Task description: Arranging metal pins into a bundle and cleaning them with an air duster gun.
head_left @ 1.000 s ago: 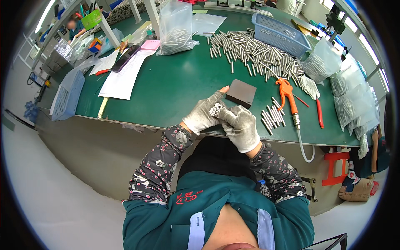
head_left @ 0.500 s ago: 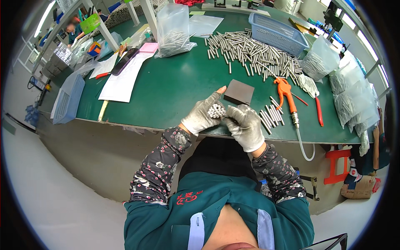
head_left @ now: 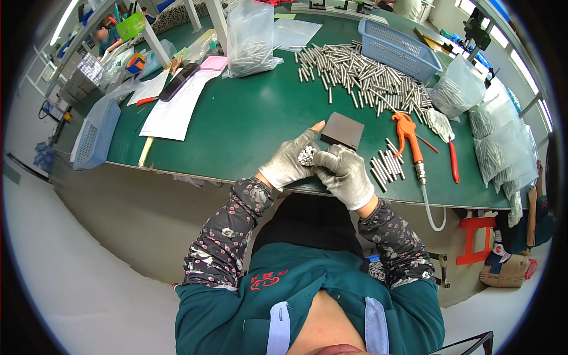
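My left hand (head_left: 289,164), in a whitish work glove with a bare thumb tip, is closed round a bundle of metal pins (head_left: 306,155). Their shiny round ends face up. My gloved right hand (head_left: 347,177) is closed too, its curled fingers pressed against the bundle's right side and covering part of it; what they pinch is hidden. Just beyond both hands lies a dark square block (head_left: 342,131) on the green table (head_left: 236,130). Several loose pins (head_left: 387,165) lie to the right of my right hand.
A large heap of pins (head_left: 361,74) spreads below a blue basket (head_left: 399,50). An orange air gun (head_left: 407,133) with a hose and red-handled pliers (head_left: 453,161) lie at right, beside bags of pins (head_left: 503,148). Papers (head_left: 177,115), a phone (head_left: 178,83) and another blue basket (head_left: 97,136) are at left.
My right hand has shifted slightly left and up, and its fingers now cover more of the bundle's right side. The whole view has moved a little.
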Available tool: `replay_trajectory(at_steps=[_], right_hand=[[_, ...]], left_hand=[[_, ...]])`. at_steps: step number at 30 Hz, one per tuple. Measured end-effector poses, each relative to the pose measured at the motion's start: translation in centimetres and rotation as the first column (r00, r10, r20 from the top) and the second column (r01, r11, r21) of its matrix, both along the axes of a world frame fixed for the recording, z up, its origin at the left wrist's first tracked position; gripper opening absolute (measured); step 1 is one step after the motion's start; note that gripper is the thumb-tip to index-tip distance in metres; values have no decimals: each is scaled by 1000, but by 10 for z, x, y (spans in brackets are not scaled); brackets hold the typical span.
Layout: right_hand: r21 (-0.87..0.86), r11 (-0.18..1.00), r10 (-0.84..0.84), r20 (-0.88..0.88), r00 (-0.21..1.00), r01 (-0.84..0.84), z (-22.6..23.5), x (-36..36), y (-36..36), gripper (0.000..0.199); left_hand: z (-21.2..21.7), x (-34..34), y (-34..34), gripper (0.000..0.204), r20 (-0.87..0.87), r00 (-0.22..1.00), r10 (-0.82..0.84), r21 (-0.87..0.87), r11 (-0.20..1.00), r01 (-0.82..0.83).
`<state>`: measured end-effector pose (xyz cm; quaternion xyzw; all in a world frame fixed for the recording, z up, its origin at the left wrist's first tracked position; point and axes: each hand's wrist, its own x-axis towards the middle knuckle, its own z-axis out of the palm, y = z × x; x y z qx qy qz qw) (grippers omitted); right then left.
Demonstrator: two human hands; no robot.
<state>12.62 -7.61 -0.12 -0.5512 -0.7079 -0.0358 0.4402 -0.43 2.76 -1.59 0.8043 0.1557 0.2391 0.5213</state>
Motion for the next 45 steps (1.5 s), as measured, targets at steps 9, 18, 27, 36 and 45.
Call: replay_trajectory(at_steps=[9, 18, 27, 36, 45], right_hand=[[18, 999, 43, 24, 999, -43, 1, 1, 2, 21], [18, 999, 52, -45, 998, -51, -1, 2, 2, 20], [23, 998, 57, -35, 998, -56, 1, 2, 3, 17], [58, 995, 68, 118, 991, -76, 5, 6, 4, 15], [118, 993, 5, 19, 1000, -7, -11, 9, -1, 24]], left_hand=[[-4, 1, 1, 90, 14, 1000, -3, -41, 999, 4], [-5, 1, 1, 91, 24, 1000, -6, 4, 1000, 5], [-7, 1, 3, 92, 7, 1000, 8, 21, 1000, -8], [-7, 1, 3, 93, 22, 1000, -12, -15, 1000, 13], [-8, 1, 3, 92, 30, 999, -19, -90, 996, 21]])
